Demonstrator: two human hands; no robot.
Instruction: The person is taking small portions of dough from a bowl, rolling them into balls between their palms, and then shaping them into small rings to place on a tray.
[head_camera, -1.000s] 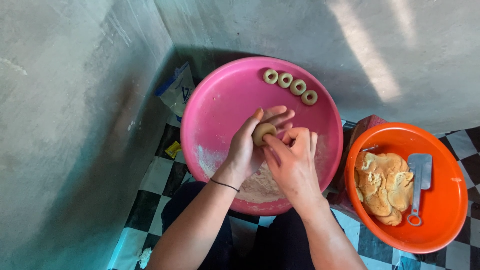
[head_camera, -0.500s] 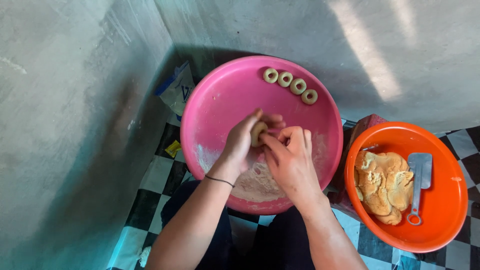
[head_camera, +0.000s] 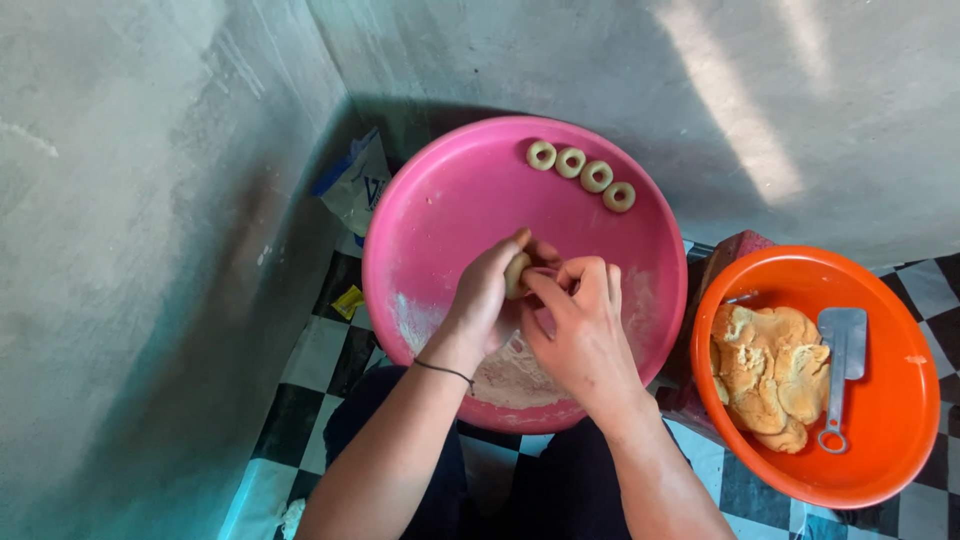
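— Pink basin (head_camera: 420, 220) on the lap, four dough rings (head_camera: 580, 174) lined up along its far rim. Which stage is this?

— Shaping another one, I'd say. The left hand (head_camera: 487, 300) curls its fingers round a small dough piece (head_camera: 517, 274), and the right hand (head_camera: 580, 322) pinches it from the other side with fingertips closed on it, above the middle of the basin.

— So the piece is off the floured patch (head_camera: 510, 375)?

— Yes, held between both hands, clear of it.

— And what does the next move call for?

— Probably a gentle press through the centre without tearing it. More dough (head_camera: 768, 372) sits in the orange bowl (head_camera: 900, 420), beside a metal scraper (head_camera: 842, 360).
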